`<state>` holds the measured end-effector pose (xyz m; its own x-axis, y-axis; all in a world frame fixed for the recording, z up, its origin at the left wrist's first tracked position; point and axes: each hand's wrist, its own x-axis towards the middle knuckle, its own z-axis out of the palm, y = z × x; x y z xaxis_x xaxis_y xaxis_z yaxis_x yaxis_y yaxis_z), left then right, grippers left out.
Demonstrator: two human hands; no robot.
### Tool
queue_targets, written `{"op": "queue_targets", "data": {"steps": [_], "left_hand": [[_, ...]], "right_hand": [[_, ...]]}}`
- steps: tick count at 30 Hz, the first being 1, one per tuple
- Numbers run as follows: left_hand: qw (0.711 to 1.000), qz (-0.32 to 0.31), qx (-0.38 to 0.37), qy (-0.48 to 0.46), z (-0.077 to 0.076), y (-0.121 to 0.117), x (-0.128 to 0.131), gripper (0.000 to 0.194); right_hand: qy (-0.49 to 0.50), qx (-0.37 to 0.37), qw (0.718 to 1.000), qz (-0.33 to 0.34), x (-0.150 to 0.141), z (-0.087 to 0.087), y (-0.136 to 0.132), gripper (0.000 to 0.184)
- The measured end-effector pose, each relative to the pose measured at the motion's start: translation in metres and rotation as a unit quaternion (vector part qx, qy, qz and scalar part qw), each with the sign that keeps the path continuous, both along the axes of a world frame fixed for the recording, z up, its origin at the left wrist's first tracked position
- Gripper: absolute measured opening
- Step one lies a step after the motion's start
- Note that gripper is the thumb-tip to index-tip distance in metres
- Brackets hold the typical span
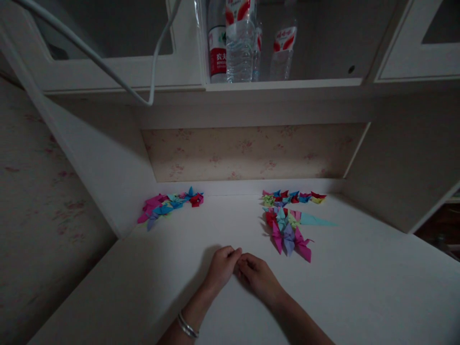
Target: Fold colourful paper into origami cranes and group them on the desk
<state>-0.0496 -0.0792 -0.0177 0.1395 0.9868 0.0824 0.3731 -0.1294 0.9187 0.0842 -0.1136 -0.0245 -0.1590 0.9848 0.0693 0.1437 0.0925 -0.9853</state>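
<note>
My left hand (222,267), with a silver bangle (187,326) on its wrist, is closed and meets my right hand (261,279) at the fingertips, low over the white desk. Thumb and fingers of both hands are pinched together; whatever they may hold is hidden. Nearest to my right hand lies a cluster of folded paper cranes (288,238) in magenta, purple, red and green. A long light-blue pointed paper piece (316,220) sticks out to the right of that cluster.
Behind the cluster runs a row of small folded papers (294,197). More colourful origami (163,209) lies at the back left. Overhead, a shelf (283,85) holds several plastic bottles (240,52). A white cable (118,79) hangs at upper left.
</note>
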Motion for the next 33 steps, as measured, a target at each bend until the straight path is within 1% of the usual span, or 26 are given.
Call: {"op": "queue_targets", "data": {"steps": [4,10,19,26,33], "left_hand": [[1.0,-0.006,0.003,0.006,0.0,-0.002,-0.0014,0.037],[1.0,0.005,0.007,0.012,-0.0009,-0.0005,-0.0022,0.038],[1.0,0.004,0.0,0.001,-0.0024,0.0005,-0.002,0.037],[1.0,0.008,-0.003,0.002,-0.0018,0.0002,-0.0011,0.037],[1.0,0.001,-0.002,-0.007,-0.0017,0.0008,-0.0007,0.038]], "right_hand": [[-0.033,-0.007,0.999,0.01,0.0003,-0.0015,-0.0006,0.033],[-0.01,-0.017,1.0,0.02,0.0003,-0.0048,-0.0016,0.03],[-0.006,-0.005,1.0,0.029,0.0014,0.0013,-0.0028,0.028],[-0.007,-0.003,0.999,0.032,0.0017,-0.0037,-0.0022,0.024],[0.001,-0.013,0.999,0.034,0.0005,-0.0034,-0.0019,0.026]]}}
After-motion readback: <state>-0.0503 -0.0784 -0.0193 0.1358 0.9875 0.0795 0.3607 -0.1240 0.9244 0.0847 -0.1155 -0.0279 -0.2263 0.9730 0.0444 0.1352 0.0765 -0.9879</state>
